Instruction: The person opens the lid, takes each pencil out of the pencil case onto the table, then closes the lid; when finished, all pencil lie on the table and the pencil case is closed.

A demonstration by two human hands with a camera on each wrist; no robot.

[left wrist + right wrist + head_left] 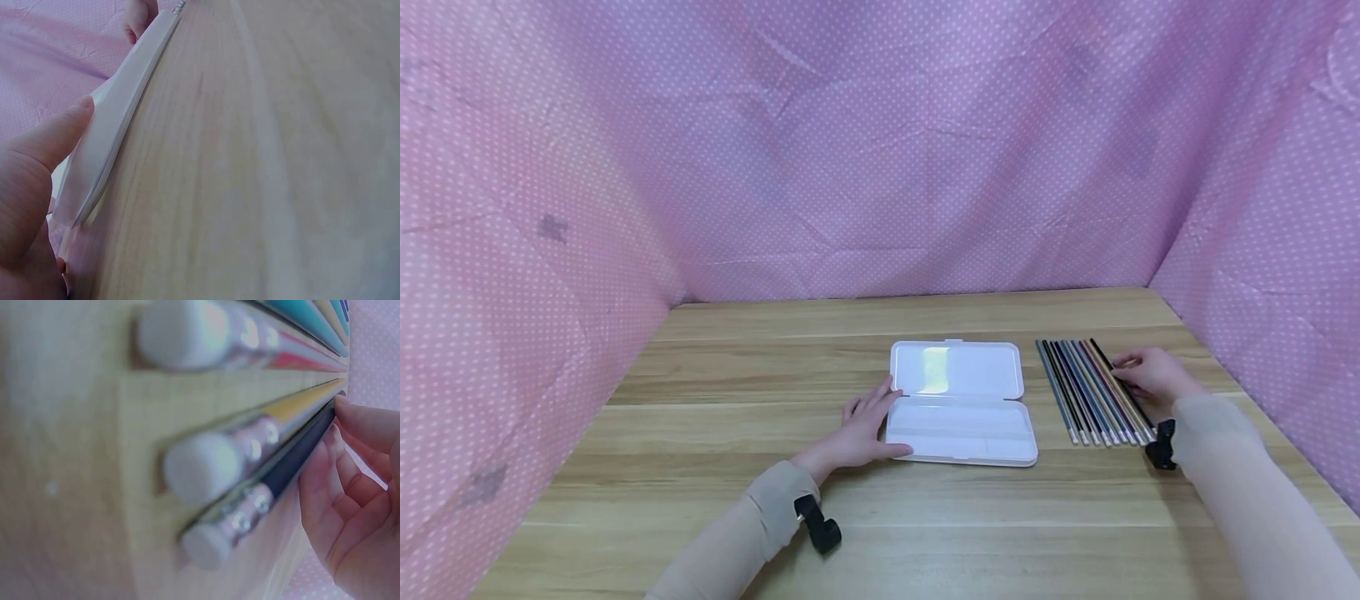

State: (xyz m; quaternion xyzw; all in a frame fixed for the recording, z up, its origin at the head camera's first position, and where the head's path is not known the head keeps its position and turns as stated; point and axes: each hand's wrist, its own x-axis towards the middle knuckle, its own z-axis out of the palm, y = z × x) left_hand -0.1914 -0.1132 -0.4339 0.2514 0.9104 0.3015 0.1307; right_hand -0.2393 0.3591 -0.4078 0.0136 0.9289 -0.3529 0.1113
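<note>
An open white plastic pencil case [961,429] lies in the middle of the table, its lid [977,371] folded back to the far side. My left hand [859,433] rests at the case's left end, fingers spread fairly straight. In the left wrist view the thumb [65,128] lies against the case's wall [115,119]. To the right, a row of several pencils [1086,392] lies side by side, white erasers toward me. My right hand [1153,375] pinches the outermost black pencil [290,465] between thumb and fingers. A yellow pencil [300,409] lies right beside it.
The wood-grain table [737,400] carries the case and pencils. Pink dotted cloth [880,150] hangs behind the table and along both sides. Each wrist wears a small black camera, one at the left cuff [820,525] and one at the right cuff [1161,446].
</note>
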